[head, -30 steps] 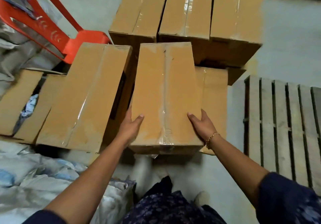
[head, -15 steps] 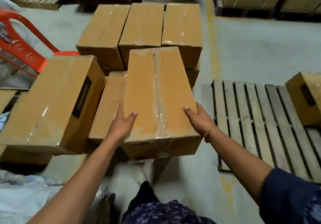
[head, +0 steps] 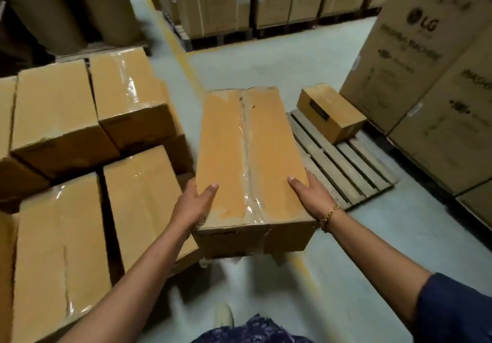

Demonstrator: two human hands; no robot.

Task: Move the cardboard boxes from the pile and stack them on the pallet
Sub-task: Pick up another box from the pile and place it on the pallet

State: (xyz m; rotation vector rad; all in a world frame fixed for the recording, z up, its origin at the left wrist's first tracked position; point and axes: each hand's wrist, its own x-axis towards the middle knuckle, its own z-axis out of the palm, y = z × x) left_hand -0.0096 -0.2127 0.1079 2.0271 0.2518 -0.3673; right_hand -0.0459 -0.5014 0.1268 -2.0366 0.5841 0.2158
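I hold a long taped cardboard box (head: 247, 156) in the air in front of me, lengthwise away from me. My left hand (head: 194, 204) grips its near left edge and my right hand (head: 310, 196) its near right edge. The pile of similar boxes (head: 133, 103) lies to my left on the floor. The wooden pallet (head: 343, 164) sits to the right beyond the held box, with one small cardboard box (head: 330, 113) on its far end.
Large printed cartons (head: 431, 81) stand along the right, close to the pallet. More cartons on pallets (head: 239, 4) and big cardboard rolls (head: 80, 7) line the back. Grey floor with a yellow line (head: 181, 58) runs between pile and pallet.
The held box has come up off the pile and swung to the right toward the pallet. My view has turned right, so the red chair has left the frame.
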